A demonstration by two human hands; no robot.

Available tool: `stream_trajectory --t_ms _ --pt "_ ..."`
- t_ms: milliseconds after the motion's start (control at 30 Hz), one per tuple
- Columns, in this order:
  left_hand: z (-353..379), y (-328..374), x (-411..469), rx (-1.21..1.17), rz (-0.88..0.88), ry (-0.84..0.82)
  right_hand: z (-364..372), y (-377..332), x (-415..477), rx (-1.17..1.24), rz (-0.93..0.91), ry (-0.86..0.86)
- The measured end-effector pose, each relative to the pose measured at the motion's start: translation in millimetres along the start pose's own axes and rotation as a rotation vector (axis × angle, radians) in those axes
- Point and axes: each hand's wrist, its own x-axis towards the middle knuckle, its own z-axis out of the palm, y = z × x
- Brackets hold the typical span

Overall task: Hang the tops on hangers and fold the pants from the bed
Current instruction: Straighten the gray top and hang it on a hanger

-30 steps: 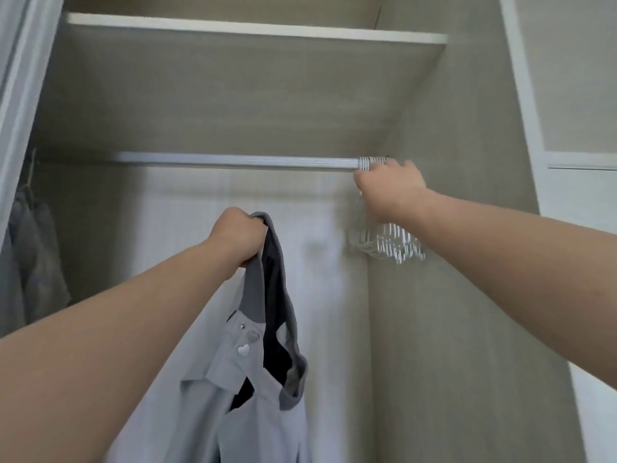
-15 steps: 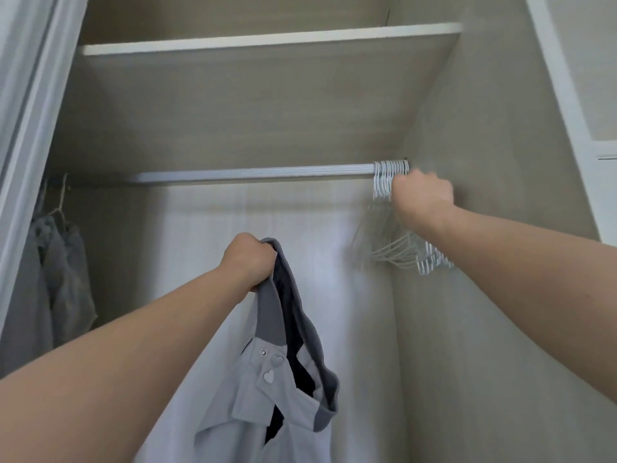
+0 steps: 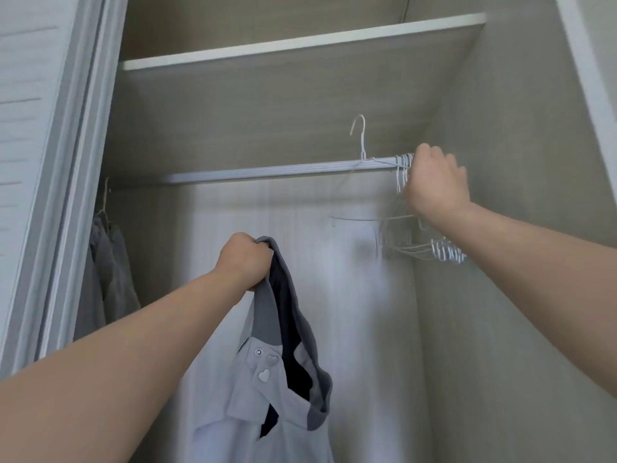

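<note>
Well, in the head view the left hand (image 3: 245,259) had its fingers clenched round the collar of a grey top (image 3: 267,379), which hung below it inside the wardrobe. The right hand (image 3: 434,185) was at the right end of the rod (image 3: 267,172), fingers curled on a white hanger (image 3: 363,142) whose hook stood clear above the rod, beside the spare hangers (image 3: 434,250). One grey garment (image 3: 107,272) already hung at the left. This top was not yet on a hanger; bed and pants were out of sight.
</note>
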Motion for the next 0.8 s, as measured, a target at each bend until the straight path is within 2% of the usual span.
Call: stream_trajectory --t_ms 133,400,467,600,667,800 --pt "-16 -8 -8 -0.014 0.010 0.030 -15 -11 -31 0.465 0.124 0.009" --pt "-53 -20 -27 -0.063 0.008 0.083 -36 -31 -114 1.128 0.470 0.055" --pt "-61 -20 -36 -0.096 0.011 0.089 -47 -42 -130 1.273 0.494 -0.057" --pt "-79 -12 -54 -0.093 0.030 0.116 -75 -61 -135 1.515 0.544 -0.415" --pt "-91 -4 -64 -0.095 0.029 0.150 -91 -69 -133 1.580 0.525 -0.540" --pt "-123 17 -87 -0.075 0.006 0.254 -115 -81 -137 1.611 0.459 -0.567"
